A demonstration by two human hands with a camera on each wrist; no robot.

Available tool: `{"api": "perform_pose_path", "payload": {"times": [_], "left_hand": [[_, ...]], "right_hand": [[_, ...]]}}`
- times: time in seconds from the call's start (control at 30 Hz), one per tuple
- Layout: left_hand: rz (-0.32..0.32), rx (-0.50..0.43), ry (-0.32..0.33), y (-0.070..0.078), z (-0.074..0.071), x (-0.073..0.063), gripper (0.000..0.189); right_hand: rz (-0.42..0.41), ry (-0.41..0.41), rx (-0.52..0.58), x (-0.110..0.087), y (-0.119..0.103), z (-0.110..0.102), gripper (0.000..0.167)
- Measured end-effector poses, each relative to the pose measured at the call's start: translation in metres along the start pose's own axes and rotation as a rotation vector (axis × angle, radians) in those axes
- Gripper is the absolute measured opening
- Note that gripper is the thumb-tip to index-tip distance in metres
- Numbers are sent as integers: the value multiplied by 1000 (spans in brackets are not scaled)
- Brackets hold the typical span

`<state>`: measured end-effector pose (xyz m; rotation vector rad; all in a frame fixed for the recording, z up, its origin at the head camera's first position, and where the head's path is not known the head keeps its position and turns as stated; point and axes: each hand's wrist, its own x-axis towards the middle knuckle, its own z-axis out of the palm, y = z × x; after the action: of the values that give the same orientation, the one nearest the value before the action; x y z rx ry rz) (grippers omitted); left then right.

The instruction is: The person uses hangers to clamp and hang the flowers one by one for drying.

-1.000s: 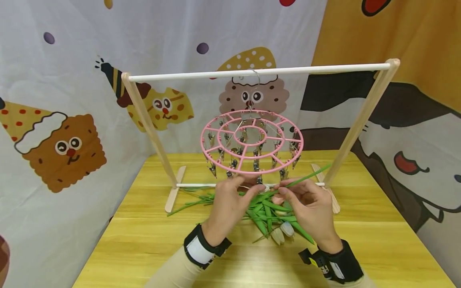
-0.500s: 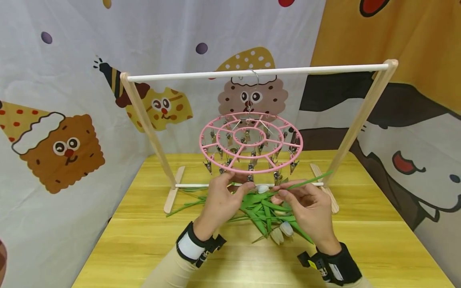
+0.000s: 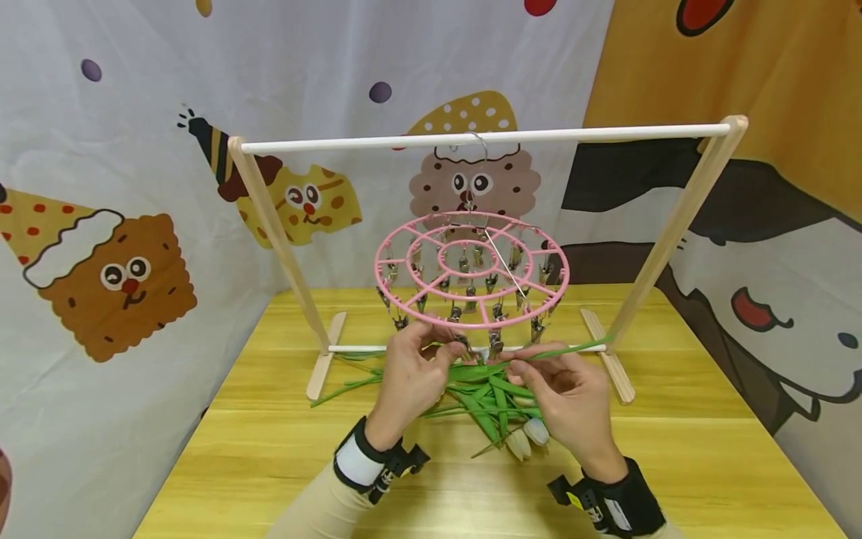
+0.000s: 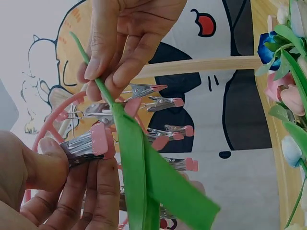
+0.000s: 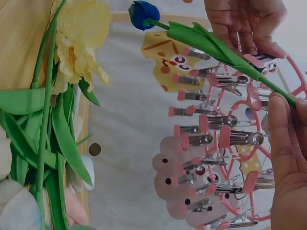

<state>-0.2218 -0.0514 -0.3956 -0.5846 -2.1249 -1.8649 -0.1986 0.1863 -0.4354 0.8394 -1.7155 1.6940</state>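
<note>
Below a pink round clip hanger [image 3: 471,326], my left hand [image 3: 412,378] pinches one of its metal clips [image 4: 88,143] between thumb and fingers. The clip's pink-tipped end lies close beside the flower's green leaf [image 4: 132,163]; whether they touch I cannot tell. My right hand [image 3: 572,393] pinches the green stem of an artificial tulip near its tail end. Its blue bloom [image 5: 144,15] points away from the right hand in the right wrist view. In the head view the bloom is mostly hidden behind the left hand and clips.
A wooden stand [image 3: 687,217] carries the hanger by a hook on its white top bar [image 3: 337,144]. Several other metal clips [image 5: 230,137] dangle around the ring. Artificial flowers, among them pale tulips [image 3: 518,443] and a yellow bloom [image 5: 81,38], lie piled on the wooden table [image 3: 269,457].
The hanger has turned and its clips have shifted. My left hand has moved slightly left. My right hand has come a little left and down, with the stem lower.
</note>
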Motion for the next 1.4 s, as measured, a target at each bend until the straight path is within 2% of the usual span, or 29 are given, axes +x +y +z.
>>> {"api": "perform_pose_path", "payload": {"times": [0.3,0.4,0.63,0.9,1.1,1.27,1.4], "left_hand": [[-13,-10,7,-1,0,-1,11],[-22,-21,0,-2,1,0,14],[-25,-20,-1,-1,1,1,11],[-45,-6,-4,0,1,0,7],[-78,8,-69,-1,-5,-2,11],[-65,66,-139,-3,-13,-1,19],[-34,93,-171,-5,-17,0,23]], "right_hand": [[1,3,-14,1,-2,10,35],[-1,5,2,2,-2,12,36],[-12,9,54,4,-1,17,35],[-24,15,19,5,-2,21,35],[-25,-17,13,3,-1,19,40],[-6,-61,-8,0,0,17,46],[7,-76,-17,-2,1,17,48]]}}
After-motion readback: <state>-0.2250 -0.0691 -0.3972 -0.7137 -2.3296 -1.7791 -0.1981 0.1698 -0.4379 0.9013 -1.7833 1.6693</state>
